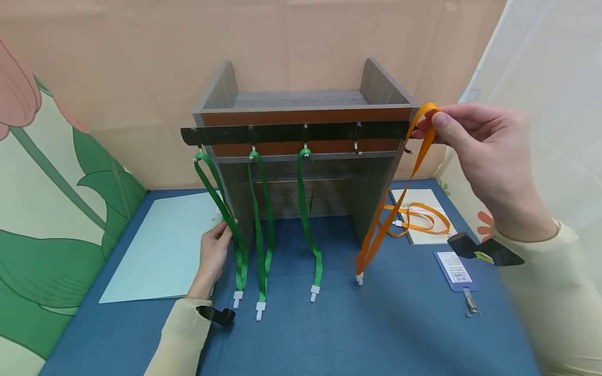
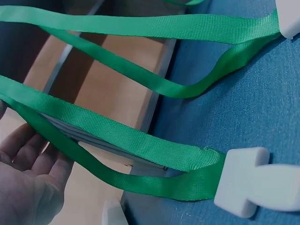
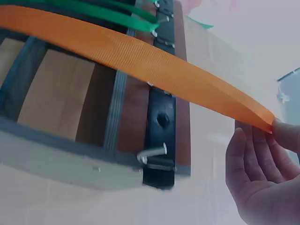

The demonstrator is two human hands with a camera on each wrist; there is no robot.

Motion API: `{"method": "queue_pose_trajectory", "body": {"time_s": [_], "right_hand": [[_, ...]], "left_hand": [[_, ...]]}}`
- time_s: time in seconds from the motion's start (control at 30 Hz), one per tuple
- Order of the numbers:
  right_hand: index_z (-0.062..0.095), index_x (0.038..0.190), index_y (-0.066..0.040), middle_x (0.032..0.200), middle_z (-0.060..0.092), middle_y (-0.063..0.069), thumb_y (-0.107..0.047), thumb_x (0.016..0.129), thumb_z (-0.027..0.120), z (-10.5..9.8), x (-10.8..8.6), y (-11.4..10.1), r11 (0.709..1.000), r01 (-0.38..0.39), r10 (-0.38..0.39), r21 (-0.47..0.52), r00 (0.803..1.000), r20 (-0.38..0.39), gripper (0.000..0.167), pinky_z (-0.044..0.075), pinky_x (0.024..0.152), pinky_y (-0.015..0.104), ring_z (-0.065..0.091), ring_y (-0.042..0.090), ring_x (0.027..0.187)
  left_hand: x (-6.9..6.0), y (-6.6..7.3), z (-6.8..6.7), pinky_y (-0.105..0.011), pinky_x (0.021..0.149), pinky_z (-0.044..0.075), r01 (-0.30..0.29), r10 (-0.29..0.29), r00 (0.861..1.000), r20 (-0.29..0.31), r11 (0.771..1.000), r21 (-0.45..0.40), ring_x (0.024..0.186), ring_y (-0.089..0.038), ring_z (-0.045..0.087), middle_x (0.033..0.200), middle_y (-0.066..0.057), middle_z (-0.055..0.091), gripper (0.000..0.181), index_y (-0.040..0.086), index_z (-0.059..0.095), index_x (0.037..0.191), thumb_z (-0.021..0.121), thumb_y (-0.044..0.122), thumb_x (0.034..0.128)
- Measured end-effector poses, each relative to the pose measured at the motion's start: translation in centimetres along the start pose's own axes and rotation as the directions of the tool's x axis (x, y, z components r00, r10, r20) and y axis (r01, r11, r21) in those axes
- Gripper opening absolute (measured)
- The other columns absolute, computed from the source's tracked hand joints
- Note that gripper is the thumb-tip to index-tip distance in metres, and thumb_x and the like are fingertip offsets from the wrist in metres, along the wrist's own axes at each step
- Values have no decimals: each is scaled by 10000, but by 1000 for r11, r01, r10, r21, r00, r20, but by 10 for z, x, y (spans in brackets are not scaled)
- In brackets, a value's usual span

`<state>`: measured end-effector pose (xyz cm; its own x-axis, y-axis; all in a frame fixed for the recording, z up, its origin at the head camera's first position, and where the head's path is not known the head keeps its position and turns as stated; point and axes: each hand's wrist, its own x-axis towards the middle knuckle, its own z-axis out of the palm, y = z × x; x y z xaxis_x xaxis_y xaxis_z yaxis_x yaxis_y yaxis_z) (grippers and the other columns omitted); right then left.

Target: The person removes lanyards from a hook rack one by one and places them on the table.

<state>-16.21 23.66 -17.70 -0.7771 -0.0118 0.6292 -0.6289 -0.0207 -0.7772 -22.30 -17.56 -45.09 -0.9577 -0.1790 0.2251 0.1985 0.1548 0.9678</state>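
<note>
My right hand (image 1: 489,156) pinches the top loop of an orange lanyard (image 1: 376,237) between thumb and fingers, beside the right end of a black hook rail (image 1: 277,133). The lanyard's clip end dangles low. In the right wrist view, the orange strap (image 3: 136,58) runs past the rail's end hook (image 3: 152,153) to the right hand (image 3: 262,173). Green lanyards (image 1: 263,230) hang from three hooks to the left. My left hand (image 1: 211,256) is by the leftmost one and the shelf's side; in the left wrist view, its loosely bent fingers (image 2: 40,152) lie behind a green strap (image 2: 108,129).
The grey wooden shelf (image 1: 301,99) stands at the back of the blue table (image 1: 329,334). A pale blue sheet (image 1: 155,250) lies at left. At right are a notepad (image 1: 418,198) with another orange lanyard (image 1: 439,224) on it, and a blue card holder (image 1: 456,271).
</note>
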Motion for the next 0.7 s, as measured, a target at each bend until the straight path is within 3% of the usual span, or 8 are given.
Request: {"method": "queue_pose_trajectory", "body": {"time_s": [0.17, 0.4, 0.7], "right_hand": [[610, 1039, 217, 915, 673, 237, 49, 851, 672, -19, 7, 1, 999, -5, 6, 47, 999, -32, 259, 504, 795, 285, 667, 280, 810], [598, 1067, 215, 966, 665, 237, 13, 846, 691, -46, 16, 7, 993, -62, 72, 102, 993, -91, 314, 497, 792, 300, 670, 290, 851], [590, 1074, 221, 956, 659, 241, 9, 841, 697, -77, 27, 15, 983, -101, 118, 153, 988, -103, 333, 498, 795, 311, 657, 312, 861]], "left_hand": [[0, 0, -1, -303, 782, 463, -5, 5, 1000, 6, 1000, 7, 900, -186, 545, 942, -58, 651, 403, -7, 676, 1148, 591, 338, 958], [0, 1, 0, -329, 782, 462, -10, 10, 1000, -2, 1000, 3, 891, -164, 567, 948, -43, 662, 421, 4, 670, 1170, 601, 354, 948], [-2, 7, 1, -311, 799, 460, 11, -11, 1000, 7, 1000, -9, 898, -143, 567, 1013, -123, 654, 391, -9, 656, 1189, 594, 304, 961]]}}
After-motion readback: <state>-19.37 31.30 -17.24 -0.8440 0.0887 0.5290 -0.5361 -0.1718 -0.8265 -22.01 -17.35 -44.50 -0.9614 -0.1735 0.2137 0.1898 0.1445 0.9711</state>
